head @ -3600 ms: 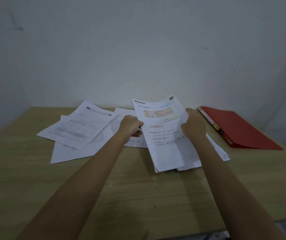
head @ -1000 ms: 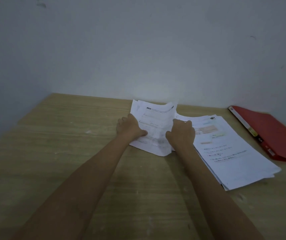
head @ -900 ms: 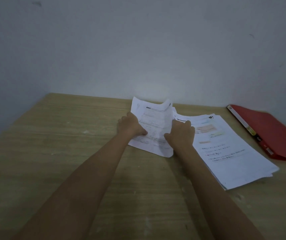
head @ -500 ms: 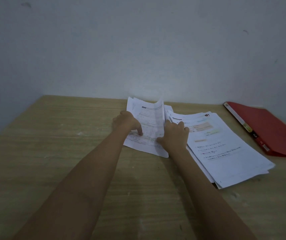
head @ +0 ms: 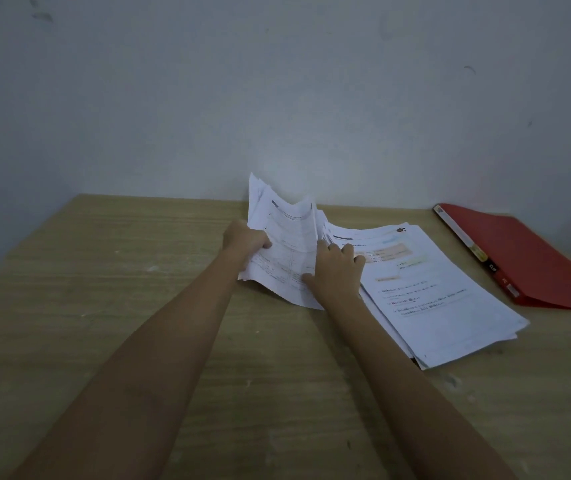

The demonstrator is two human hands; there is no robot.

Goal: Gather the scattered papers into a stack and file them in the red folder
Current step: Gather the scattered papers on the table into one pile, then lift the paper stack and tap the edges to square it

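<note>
Two hands (head: 247, 241) (head: 337, 271) grip one paper bundle (head: 287, 244); one stack (head: 433, 292), one red folder (head: 519, 258).

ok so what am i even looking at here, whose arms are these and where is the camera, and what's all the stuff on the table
There is no machine here. A person wears a camera on the head, looking forward and down, so both bare arms reach away from you. They work at a wooden table against a plain wall. The left hand and right hand hold a small bundle of papers, lifted and curling at its far edge. Beside it on the right, a larger stack of printed papers lies flat on the table. Further right lies a closed red folder, untouched, where the papers should end up.
</note>
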